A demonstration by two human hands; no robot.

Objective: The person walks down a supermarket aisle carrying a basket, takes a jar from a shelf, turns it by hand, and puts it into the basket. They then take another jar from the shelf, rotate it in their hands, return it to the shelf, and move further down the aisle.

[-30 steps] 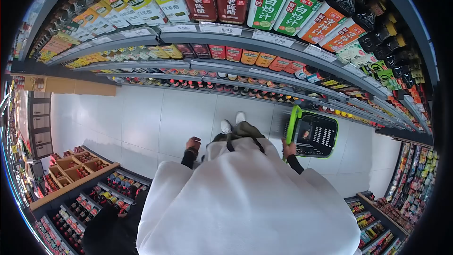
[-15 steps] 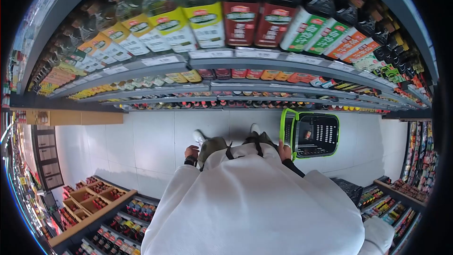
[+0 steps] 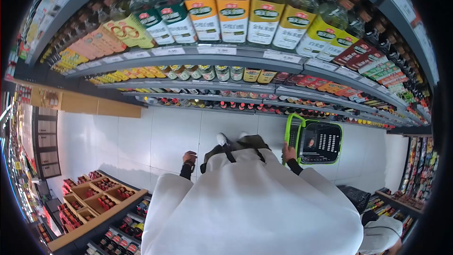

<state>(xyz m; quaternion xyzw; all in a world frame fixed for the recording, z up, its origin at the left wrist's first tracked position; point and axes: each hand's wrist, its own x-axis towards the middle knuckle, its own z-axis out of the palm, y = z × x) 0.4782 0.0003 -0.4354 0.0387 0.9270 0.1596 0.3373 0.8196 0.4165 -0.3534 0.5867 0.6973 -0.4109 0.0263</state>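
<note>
My right hand (image 3: pixel 289 152) is closed round the green handle of a black shopping basket (image 3: pixel 322 141), at the right of my body. A small item with a reddish label (image 3: pixel 311 143) lies inside the basket. On the left, my left hand (image 3: pixel 189 157) hangs beside my hip with bent fingers, a dark band at its wrist; whether it is open or closed is too small to tell. In front stands a long shelf (image 3: pixel 236 53) with rows of bottles, among them orange-labelled bottles (image 3: pixel 232 19) near the middle of the upper row.
A wooden display (image 3: pixel 101 193) with jars stands at the lower left. Wooden boxes (image 3: pixel 113 106) adjoin the shelf's left end. At the lower right is another person (image 3: pixel 381 234) beside a dark basket (image 3: pixel 354 197). Pale floor (image 3: pixel 174 132) lies between the shelves.
The view has shifted left along the shelf, so the dark red bottles now appear farther right. My feet have changed position. Another person has come into view at the lower right.
</note>
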